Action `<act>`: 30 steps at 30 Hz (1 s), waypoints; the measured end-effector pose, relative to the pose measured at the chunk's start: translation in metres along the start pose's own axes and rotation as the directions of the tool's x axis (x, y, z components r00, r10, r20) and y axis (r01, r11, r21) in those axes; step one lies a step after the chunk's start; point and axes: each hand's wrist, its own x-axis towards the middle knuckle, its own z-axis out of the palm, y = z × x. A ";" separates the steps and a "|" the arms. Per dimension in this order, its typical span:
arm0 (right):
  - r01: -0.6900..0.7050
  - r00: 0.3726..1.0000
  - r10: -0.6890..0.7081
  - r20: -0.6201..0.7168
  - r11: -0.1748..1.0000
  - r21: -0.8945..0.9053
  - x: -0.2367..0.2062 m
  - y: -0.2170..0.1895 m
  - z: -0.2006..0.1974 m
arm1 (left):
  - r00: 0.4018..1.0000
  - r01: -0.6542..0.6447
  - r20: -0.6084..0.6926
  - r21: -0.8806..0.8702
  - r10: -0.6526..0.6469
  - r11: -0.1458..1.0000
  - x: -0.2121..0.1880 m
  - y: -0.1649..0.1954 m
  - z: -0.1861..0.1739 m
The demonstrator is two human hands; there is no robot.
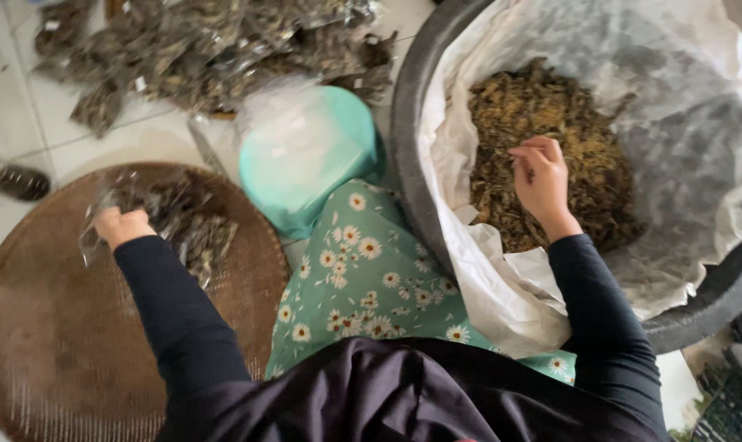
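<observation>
White tiled floor (35, 115), daylit

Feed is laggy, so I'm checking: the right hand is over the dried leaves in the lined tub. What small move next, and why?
Probably close the right hand on a pinch of the brown dried leaves in the white-lined dark tub: its fingers already curl onto the pile, while the left hand holds a clear plastic packet over the round woven tray.

Soft, even daylight with faint shadows; slight motion blur throughout the view.
</observation>
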 end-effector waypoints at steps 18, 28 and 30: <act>-0.037 0.999 0.037 0.001 0.999 0.018 0.014 -0.026 -0.019 | 0.103 -0.974 0.234 -0.173 0.967 0.146 -0.169 0.093 0.077; 0.080 0.991 -0.079 -0.107 0.997 -0.001 0.032 -0.043 -0.067 | 0.346 -0.890 0.111 -0.275 0.932 0.363 -0.200 0.099 0.025; 0.003 0.986 -0.002 -0.165 1.000 0.002 0.028 -0.049 -0.074 | 0.469 -0.822 -0.082 -0.405 0.879 0.401 -0.214 0.122 0.005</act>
